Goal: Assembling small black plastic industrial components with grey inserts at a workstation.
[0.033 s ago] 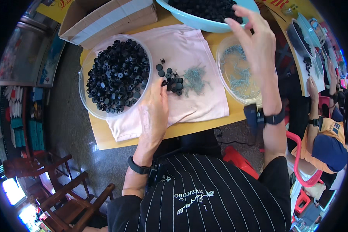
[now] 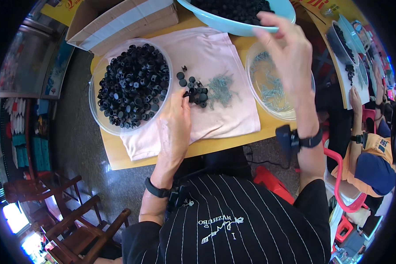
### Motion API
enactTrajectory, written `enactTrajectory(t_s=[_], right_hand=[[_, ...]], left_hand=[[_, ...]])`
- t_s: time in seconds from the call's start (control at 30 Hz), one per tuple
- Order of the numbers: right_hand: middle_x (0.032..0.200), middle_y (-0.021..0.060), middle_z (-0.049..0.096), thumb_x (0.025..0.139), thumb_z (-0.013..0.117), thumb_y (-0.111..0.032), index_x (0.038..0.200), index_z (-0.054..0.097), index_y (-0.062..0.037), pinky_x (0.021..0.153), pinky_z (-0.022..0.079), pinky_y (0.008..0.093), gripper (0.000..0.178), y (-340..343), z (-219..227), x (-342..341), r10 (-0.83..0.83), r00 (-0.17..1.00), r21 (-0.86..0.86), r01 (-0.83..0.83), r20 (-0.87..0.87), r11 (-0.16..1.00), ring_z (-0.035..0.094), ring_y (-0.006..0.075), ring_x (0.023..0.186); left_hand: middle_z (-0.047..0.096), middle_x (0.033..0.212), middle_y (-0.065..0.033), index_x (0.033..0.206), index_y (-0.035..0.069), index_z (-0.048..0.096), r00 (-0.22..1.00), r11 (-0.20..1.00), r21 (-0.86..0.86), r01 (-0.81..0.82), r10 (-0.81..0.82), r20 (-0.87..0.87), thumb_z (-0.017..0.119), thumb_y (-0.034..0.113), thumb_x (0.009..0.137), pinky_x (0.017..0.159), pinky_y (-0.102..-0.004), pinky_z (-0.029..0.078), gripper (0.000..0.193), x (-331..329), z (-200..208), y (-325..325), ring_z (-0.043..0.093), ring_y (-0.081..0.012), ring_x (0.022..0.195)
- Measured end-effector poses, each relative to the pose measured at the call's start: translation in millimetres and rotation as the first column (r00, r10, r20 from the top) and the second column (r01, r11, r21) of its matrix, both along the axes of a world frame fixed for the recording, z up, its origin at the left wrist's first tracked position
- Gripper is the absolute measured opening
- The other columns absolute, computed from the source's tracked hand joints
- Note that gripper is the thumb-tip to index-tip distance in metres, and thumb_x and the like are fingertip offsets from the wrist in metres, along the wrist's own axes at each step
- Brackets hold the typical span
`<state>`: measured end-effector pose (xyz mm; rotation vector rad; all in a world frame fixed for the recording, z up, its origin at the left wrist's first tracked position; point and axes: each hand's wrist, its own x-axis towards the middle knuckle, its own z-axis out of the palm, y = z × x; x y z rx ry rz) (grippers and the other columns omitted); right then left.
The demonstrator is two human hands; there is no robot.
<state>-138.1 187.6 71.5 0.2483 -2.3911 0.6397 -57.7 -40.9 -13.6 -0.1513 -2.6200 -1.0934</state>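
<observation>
My left hand (image 2: 176, 121) rests over the pink cloth (image 2: 220, 121) with its fingers together, and a small black plastic part (image 2: 186, 94) shows at the fingertips. Beside it lies a loose cluster of black plastic caps and knob-like parts (image 2: 199, 96). To their right is a small heap of thin silvery screws or pins (image 2: 221, 89). My right hand (image 2: 292, 57) is raised at the near rim of the light blue basin (image 2: 240, 29), thumb and fingers apart, with nothing visible between them. Black parts (image 2: 231, 9) fill that basin.
A clear round tub (image 2: 93, 115) heaped with black parts stands left on the yellow table (image 2: 119, 154). On the right, a clear container (image 2: 282, 115) holds more metal pieces. An open cardboard box (image 2: 123, 26) sits behind. Another person (image 2: 369, 163) works at a table far right.
My right hand has drawn slightly nearer to me, away from the blue basin's contents. My left hand and the parts beside it look nearly unchanged.
</observation>
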Motion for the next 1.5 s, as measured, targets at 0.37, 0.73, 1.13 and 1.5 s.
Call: enactTrajectory(t_s=[0.37,0.73,1.13,1.5], right_hand=[[0.084,0.0078,0.057,0.072,0.073,-0.008,0.086,0.062,-0.0071,0.071,0.047,0.0368,0.018,-64,-66,94,0.296,0.903,-0.190,-0.246,0.312,0.950,0.059,0.0265,0.084],[0.086,0.0076,0.058,0.072,0.072,-0.007,0.089,0.061,-0.0064,0.072,0.047,0.0359,0.020,-72,-81,93,0.298,0.901,-0.260,-0.220,0.315,0.940,0.059,0.0269,0.085],[0.086,0.0061,0.061,0.074,0.067,-0.005,0.088,0.062,-0.0059,0.065,0.050,0.0332,0.014,-48,-62,126,0.155,0.926,-0.062,-0.142,0.344,0.988,0.062,0.0220,0.078],[0.088,0.0059,0.057,0.075,0.068,-0.007,0.093,0.062,-0.0082,0.068,0.051,0.0333,0.020,-39,-71,136,0.205,0.928,-0.081,-0.189,0.311,0.979,0.059,0.0243,0.087]], left_hand=[[0.063,0.068,-0.0145,0.098,0.002,0.061,0.971,0.989,0.144,0.035,-0.068,0.229,0.062,0.011,0.088,0.055,-0.0357,0.047,0.014,18,2,1,0.062,-0.0267,0.058],[0.061,0.067,-0.0139,0.107,0.003,0.063,0.975,0.987,0.162,0.021,-0.057,0.216,0.063,0.010,0.087,0.054,-0.0331,0.046,0.021,27,8,-5,0.059,-0.0225,0.056],[0.056,0.080,-0.0068,0.087,0.005,0.065,0.967,0.970,-0.046,0.240,-0.243,-0.076,0.067,0.009,0.079,0.067,-0.0348,0.048,0.009,18,21,17,0.059,-0.0247,0.080],[0.057,0.084,-0.0072,0.085,0.004,0.063,0.975,0.974,-0.030,0.222,-0.222,0.025,0.069,0.008,0.076,0.066,-0.0338,0.048,0.011,9,9,23,0.060,-0.0234,0.079]])
